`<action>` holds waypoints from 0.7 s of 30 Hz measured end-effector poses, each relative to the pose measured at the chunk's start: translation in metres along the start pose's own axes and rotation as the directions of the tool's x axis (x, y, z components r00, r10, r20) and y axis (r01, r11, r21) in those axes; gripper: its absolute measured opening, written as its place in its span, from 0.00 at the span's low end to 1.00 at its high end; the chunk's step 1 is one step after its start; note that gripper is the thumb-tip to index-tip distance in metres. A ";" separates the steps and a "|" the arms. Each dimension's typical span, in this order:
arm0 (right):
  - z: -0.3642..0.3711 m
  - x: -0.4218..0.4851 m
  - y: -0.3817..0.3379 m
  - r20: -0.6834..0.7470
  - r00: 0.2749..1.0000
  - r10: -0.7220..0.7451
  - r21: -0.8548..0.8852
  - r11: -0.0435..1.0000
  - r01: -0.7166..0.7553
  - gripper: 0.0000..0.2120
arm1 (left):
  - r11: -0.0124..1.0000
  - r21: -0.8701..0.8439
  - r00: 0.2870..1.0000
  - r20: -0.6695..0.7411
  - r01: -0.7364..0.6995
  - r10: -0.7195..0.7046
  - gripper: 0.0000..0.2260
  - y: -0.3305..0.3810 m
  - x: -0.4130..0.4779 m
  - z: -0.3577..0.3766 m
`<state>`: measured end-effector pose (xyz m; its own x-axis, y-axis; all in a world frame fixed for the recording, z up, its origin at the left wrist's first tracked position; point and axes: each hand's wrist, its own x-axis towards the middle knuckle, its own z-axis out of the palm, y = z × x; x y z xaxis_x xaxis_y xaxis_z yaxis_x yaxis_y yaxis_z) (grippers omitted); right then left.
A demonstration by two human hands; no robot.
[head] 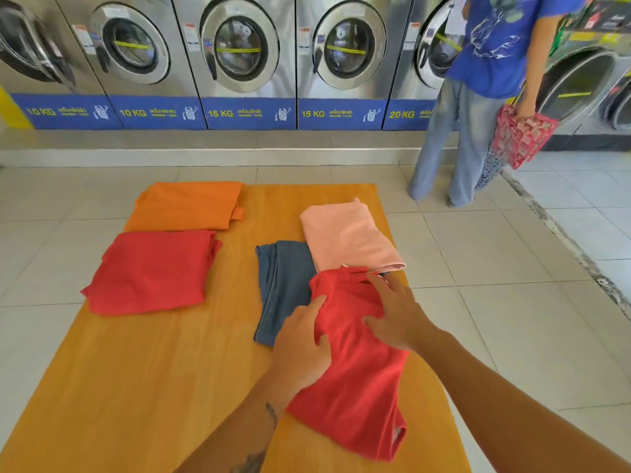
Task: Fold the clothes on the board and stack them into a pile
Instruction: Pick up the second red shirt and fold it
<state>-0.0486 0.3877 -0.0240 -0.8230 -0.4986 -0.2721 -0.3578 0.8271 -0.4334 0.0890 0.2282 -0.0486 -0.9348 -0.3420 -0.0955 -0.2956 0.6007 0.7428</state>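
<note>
On the board (pixel 143 370), near its right edge, a red top (pixel 358 370) is being worked, its far end lapped over the jeans (pixel 283 285). Left hand (pixel 302 346) is pinched on a fold at the cloth's left edge, probably to draw it over. Right hand (pixel 397 312) is laid flat, fingers spread, likely to pin the cloth. Folded pieces are kept apart, not yet stacked: pink top (pixel 348 237) touching the jeans, orange piece (pixel 186 206) and second red piece (pixel 153 271) at left.
</note>
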 end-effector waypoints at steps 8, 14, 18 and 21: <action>0.006 0.027 -0.020 0.160 0.986 -0.051 -0.131 0.989 0.072 0.51 | 0.997 -0.076 0.982 -0.187 -0.019 0.005 0.28 -0.019 -0.036 0.007; 0.010 0.027 -0.012 0.228 0.964 -0.137 -0.059 0.986 0.154 0.45 | 0.993 -0.106 0.995 -0.076 0.054 -0.062 0.35 -0.044 -0.073 0.026; 0.009 0.022 -0.001 0.243 0.959 -0.148 0.002 0.988 0.152 0.42 | 0.970 -0.221 0.992 -0.049 0.105 -0.118 0.36 -0.044 -0.069 0.022; 0.007 0.016 0.005 0.206 0.966 -0.156 0.083 0.986 0.141 0.42 | 0.951 -0.299 0.996 -0.001 0.081 -0.086 0.34 -0.044 -0.063 0.011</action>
<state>-0.0607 0.3820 -0.0372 -0.6486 -0.6640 -0.3721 -0.4327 0.7239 -0.5373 0.1584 0.2311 -0.0823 -0.9058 -0.3932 -0.1578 -0.2982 0.3271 0.8967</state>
